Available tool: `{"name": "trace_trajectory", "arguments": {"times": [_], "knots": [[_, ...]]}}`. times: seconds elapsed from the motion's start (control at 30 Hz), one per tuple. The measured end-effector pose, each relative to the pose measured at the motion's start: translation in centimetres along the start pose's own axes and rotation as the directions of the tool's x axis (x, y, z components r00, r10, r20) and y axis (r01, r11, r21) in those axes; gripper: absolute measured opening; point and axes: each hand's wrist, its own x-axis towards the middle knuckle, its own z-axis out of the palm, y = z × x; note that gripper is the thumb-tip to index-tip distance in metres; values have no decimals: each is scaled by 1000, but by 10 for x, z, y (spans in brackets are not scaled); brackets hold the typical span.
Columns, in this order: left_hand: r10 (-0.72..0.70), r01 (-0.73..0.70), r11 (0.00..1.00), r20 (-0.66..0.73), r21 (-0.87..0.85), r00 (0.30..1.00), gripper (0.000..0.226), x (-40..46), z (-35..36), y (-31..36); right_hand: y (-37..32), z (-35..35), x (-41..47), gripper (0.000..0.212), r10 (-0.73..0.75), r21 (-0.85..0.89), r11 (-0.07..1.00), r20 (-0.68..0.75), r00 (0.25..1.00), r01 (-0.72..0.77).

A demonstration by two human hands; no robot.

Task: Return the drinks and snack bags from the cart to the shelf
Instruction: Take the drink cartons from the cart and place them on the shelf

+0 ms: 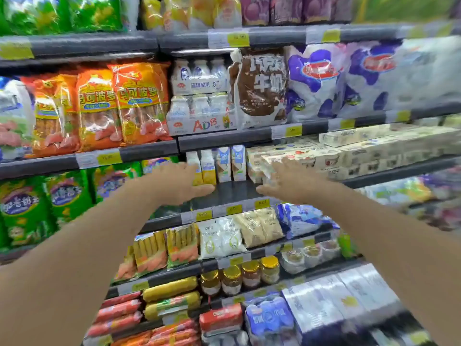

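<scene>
Both my arms reach out to the middle shelf. My left hand is open, thumb spread, its fingertips at a white-and-yellow drink bottle that stands in a short row with two small blue-white cartons. My right hand is open too, fingers spread against a wrapped multipack of cream boxes. Neither hand holds anything that I can see. Between the hands the dark shelf board is bare. The cart is out of view. The picture is blurred by motion.
Orange sausage bags and green snack bags fill the left bays. AD milk bottle packs, a brown milk bag and purple-white bags sit one shelf up. Jars and sausages lie below.
</scene>
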Motion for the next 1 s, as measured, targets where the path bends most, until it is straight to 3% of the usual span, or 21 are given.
{"name": "trace_trajectory", "arguments": {"times": [0.17, 0.4, 0.6, 1.0], "knots": [[232, -231, 972, 30, -31, 972, 87, 38, 9, 101, 101, 15, -40, 97, 190, -75, 978, -49, 981, -194], [554, -553, 832, 1, -50, 833, 90, 74, 17, 294, 251, 10, -141, 109, 475, -127, 870, -39, 879, -475], [742, -742, 671, 15, -16, 671, 90, 59, 14, 482, 378, -5, -257, 104, 691, -157, 715, 11, 723, -681], [932, -933, 361, 42, -11, 360, 98, 19, 16, 762, 541, -2, -427, 102, 905, -150, 420, -2, 425, -895]]}}
